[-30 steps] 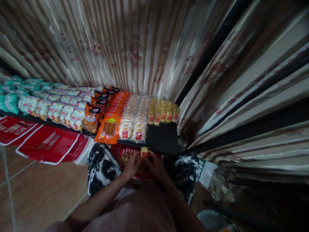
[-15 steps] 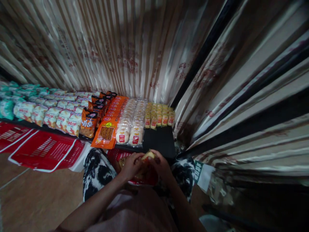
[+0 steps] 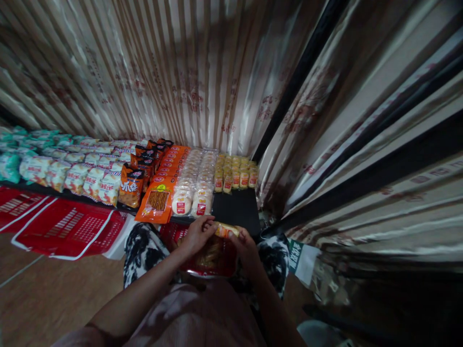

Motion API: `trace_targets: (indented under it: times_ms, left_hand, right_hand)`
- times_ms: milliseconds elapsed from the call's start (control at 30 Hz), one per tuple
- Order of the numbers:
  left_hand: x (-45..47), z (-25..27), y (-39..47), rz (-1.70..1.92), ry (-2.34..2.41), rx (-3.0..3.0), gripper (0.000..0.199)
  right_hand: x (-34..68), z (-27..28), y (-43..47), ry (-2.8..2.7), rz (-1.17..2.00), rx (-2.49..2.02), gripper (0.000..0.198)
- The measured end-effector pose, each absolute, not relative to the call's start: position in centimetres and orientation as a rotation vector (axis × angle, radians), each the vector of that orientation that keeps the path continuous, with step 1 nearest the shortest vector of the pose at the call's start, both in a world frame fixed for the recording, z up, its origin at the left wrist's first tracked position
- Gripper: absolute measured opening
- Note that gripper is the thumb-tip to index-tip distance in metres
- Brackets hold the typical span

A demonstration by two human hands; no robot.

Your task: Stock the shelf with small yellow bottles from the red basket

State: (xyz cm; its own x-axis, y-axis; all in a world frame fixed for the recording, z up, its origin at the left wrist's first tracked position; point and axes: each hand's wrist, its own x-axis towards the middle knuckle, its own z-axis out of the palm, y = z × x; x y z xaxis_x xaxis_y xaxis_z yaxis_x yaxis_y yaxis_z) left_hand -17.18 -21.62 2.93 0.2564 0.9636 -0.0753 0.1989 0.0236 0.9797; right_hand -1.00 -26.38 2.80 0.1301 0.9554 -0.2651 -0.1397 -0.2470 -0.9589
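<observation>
Between my hands is a small yellow snack packet with an orange and white label, lying sideways above my lap. My right hand grips its right end, thumb on the near side. At the left end, the bent fingers of my left hand pinch its edge. Under both hands a red basket rests on my lap, with more yellow packets inside, partly in shadow. Beyond the hands, similar yellow packets stand in rows on a black shelf.
Left of the yellow rows lie clear-wrapped round pastries, orange snack bags, orange-black bags, white bags and green bags. Red baskets sit below the shelf. Behind hangs a pleated curtain with dark poles.
The packet has turned from tilted to lying nearly level between my hands. My left hand has shifted slightly up and left, uncovering more of the basket's contents. The view has moved slightly.
</observation>
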Motion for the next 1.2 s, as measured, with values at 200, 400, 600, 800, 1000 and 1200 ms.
trace_targets:
  times_ms: [200,400,600,800,1000,1200]
  left_hand:
    - [-15.7,2.7,-21.8,0.907,1.148,1.298,0.036]
    - [-14.0,3.8,-21.1,0.899,1.189,1.287,0.033]
    - [-13.2,3.8,-19.9,0.892,1.227,1.338,0.029]
    - [-12.5,4.2,-19.0,0.889,1.302,1.544,0.030]
    - [-11.7,4.2,-17.9,0.853,1.354,1.713,0.031]
    - [-10.4,4.1,-16.9,0.833,1.364,1.817,0.033]
  right_hand:
    - [-1.3,3.1,-26.3,-0.792,1.259,-1.406,0.051]
    - [-1.8,2.4,-25.8,-0.709,1.221,-1.394,0.055]
    - [-0.9,1.6,-25.4,-1.003,1.066,-1.561,0.040]
    - [-0.5,2.5,-24.9,-1.420,0.417,-1.826,0.037]
    - [-0.5,2.3,-24.0,-1.573,0.261,-1.897,0.041]
    - [-0.7,2.5,-22.5,-1.465,0.369,-1.999,0.040]
